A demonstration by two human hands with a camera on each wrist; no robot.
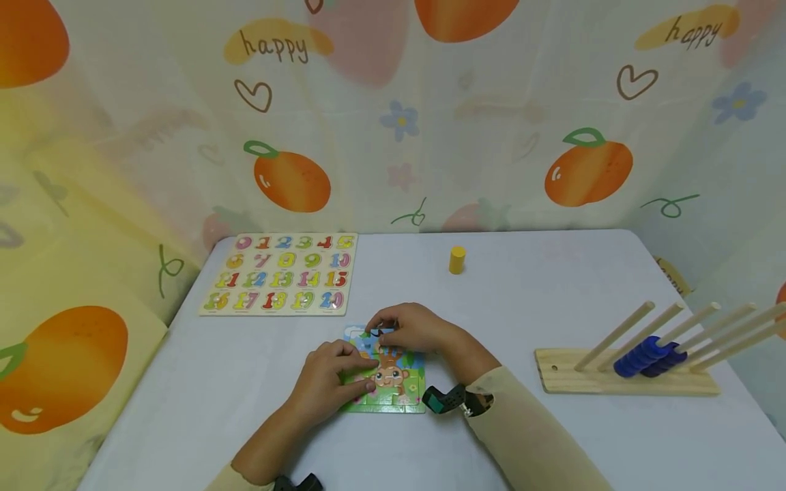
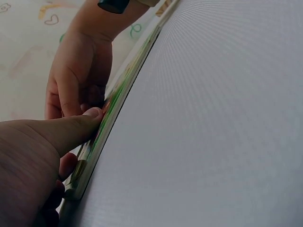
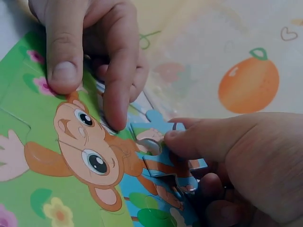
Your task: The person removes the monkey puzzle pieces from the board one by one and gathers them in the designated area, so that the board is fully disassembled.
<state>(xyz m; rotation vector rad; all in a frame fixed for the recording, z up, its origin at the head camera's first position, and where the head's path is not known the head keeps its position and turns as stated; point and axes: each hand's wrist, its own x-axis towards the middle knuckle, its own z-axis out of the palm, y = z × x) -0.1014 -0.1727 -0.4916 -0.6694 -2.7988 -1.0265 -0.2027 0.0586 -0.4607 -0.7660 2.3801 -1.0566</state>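
Note:
A jigsaw puzzle [image 1: 411, 395] with a cartoon monkey on a green and blue ground lies flat on the table. My right hand [image 1: 414, 327] is over its upper part and pinches a puzzle piece [image 3: 158, 125] between thumb and fingers. In the right wrist view that blue and brown piece sits tilted and raised above its neighbours. From the left, my left hand [image 1: 328, 378] rests its thumb and forefinger, fairly straight, on the puzzle beside the monkey's head. The left wrist view shows the puzzle's edge [image 2: 106, 135] low on the table, the left thumb touching its top.
At the back left lies a number board [image 1: 282, 274] with coloured numerals. A yellow cylinder [image 1: 457, 260] stands near the back edge. To the right is a wooden peg stand [image 1: 583, 372] with upright rods and dark blue rings [image 1: 641, 356] on two of them.

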